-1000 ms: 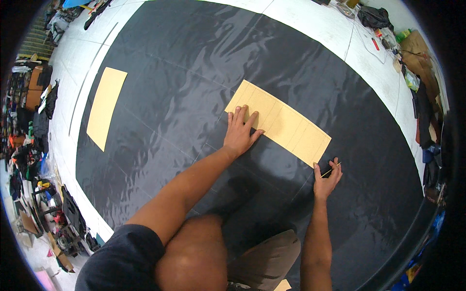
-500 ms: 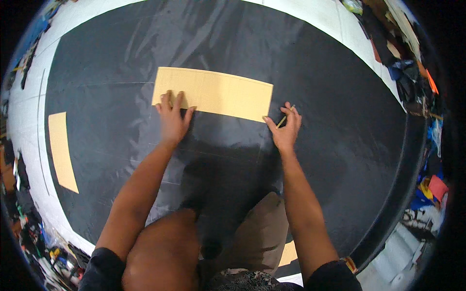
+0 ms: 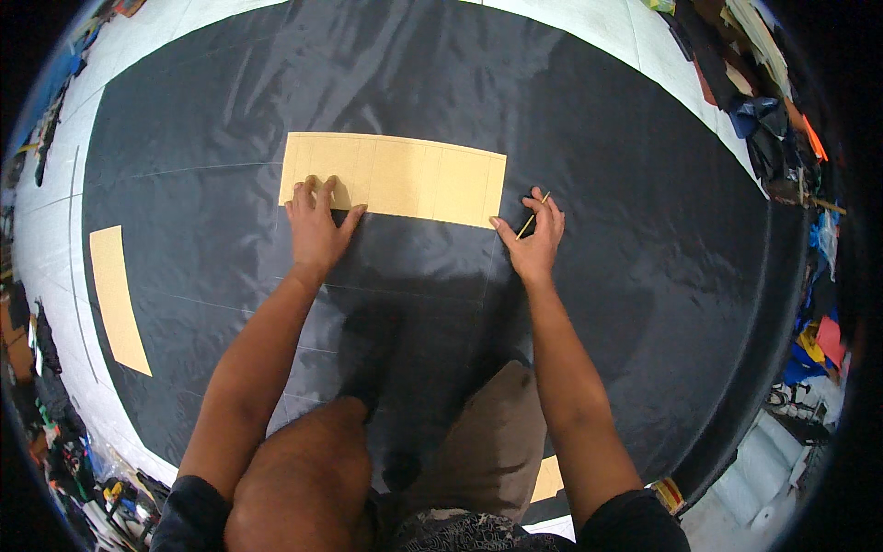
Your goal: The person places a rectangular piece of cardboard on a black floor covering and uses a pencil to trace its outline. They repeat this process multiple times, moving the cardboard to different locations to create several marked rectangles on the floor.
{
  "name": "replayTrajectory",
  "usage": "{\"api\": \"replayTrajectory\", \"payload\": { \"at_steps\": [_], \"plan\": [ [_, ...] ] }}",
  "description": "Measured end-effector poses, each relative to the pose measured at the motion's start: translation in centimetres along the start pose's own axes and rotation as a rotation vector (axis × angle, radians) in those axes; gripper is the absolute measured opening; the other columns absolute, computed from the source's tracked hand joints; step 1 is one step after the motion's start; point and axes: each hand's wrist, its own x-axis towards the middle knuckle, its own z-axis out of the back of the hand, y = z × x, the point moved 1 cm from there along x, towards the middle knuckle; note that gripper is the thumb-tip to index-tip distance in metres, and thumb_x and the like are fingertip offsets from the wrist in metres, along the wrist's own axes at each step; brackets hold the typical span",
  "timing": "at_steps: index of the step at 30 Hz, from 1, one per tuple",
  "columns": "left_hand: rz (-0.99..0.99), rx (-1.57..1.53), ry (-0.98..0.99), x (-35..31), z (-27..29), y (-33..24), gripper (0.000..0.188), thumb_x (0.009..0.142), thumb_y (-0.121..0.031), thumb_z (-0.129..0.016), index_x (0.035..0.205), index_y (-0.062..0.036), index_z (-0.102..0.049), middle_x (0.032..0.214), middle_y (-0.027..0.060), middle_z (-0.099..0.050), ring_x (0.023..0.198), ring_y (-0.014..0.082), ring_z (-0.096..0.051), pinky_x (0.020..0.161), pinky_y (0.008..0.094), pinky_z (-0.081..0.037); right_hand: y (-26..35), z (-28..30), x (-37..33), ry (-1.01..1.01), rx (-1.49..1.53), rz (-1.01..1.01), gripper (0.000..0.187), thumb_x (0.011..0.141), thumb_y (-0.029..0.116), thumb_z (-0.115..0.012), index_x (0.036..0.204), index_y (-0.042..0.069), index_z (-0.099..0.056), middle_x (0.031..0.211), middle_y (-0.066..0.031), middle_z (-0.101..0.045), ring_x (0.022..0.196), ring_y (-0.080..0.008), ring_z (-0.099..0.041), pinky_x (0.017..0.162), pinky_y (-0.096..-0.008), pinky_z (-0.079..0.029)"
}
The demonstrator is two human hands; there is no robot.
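A long tan card piece (image 3: 405, 175) with faint ruled lines lies on a broad sheet of shiny black material (image 3: 635, 276). On its lower left part rests my left hand (image 3: 319, 225), fingers spread, with the thumb along the near edge. My right hand (image 3: 538, 237) is at the card's near right corner, its thumb tip touching there. A thin yellowish pencil-like stick (image 3: 524, 227) is held slantwise in that hand, across the curled fingers. Pale drawn lines cross the black sheet around the card.
A narrower tan card strip (image 3: 120, 304) lies near the sheet's left edge. Another tan piece (image 3: 546, 479) shows partly beside my right leg. White floor (image 3: 616, 37) borders the sheet. Mixed scraps (image 3: 92, 469) crowd the left, and more cloth scraps (image 3: 763, 120) lie right.
The whole view has shifted and turned slightly, so the card and both hands appear a little farther left. Both hands keep nearly the same places on the card.
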Motion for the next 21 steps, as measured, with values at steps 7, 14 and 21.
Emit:
{"api": "replayTrajectory", "payload": {
  "at_steps": [7,14,21],
  "plan": [
    [0.153,0.014,0.276,3.5,2.6,-0.8,0.098,0.071,-0.048,-0.087,0.149,-0.0082,-0.043,0.136,0.0266,-0.047,0.126,0.0472,-0.046,0.107,0.0547,-0.041,0.0,0.3,-0.1,-0.026,0.06,-0.025,0.057,0.079,0.029,-0.085,0.124,0.003,-0.06,0.145,-0.0153,-0.056,0.141,-0.0374,-0.042,0.121,-0.0544,-0.022],
    [0.235,0.135,0.395,4.9,3.0,-0.7,0.12,0.064,-0.053,-0.091,0.158,-0.014,-0.027,0.159,0.0317,-0.018,0.142,0.0569,-0.029,0.105,0.0651,-0.045,10.7,-2.5,5.9,-0.001,0.643,-0.278,0.033,0.105,0.018,-0.054,0.131,-0.001,-0.061,0.132,-0.0154,-0.066,0.129,-0.0287,-0.058,0.109,-0.0398,-0.044],
    [0.258,0.077,0.604,6.5,3.1,-1.6,0.126,0.068,-0.059,-0.087,0.16,-0.0073,-0.018,0.161,0.0381,-0.006,0.148,0.0609,-0.013,0.103,0.0737,-0.041,22.5,-14.5,10.7,0.273,0.515,0.179,0.027,0.102,0.026,-0.061,0.114,0.005,-0.074,0.112,-0.0151,-0.074,0.107,-0.0266,-0.069,0.09,-0.0355,-0.053]
  ]
}}
